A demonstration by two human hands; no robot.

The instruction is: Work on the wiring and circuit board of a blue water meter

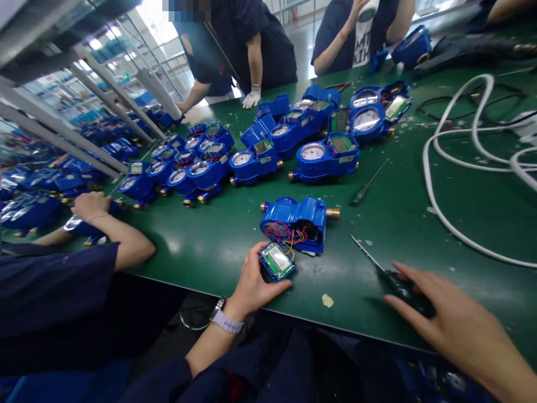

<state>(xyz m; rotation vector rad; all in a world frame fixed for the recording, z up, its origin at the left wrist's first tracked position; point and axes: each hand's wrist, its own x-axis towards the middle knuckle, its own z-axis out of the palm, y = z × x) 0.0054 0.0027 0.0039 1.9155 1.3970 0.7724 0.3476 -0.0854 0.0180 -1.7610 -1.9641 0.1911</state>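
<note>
My left hand [250,282] grips a small display module [277,261], a green circuit board with a grey screen in a blue frame, by its edges. Red, yellow and black wires run from it into the opened housing of a blue water meter [293,218] lying just beyond on the bench. Brass fittings stick out at both ends of that meter. At the right, my right hand [444,308] is spread around the dark handle of a screwdriver [405,291], thumb and fingers apart. Its shaft points up and left; the palm hides part of the handle.
Several blue water meters [327,154] stand in rows across the green bench [201,240]. Another screwdriver [364,190] lies behind the opened meter. White cable [436,196] loops at the right. A co-worker's hand [92,207] is at the left; other people stand across the bench.
</note>
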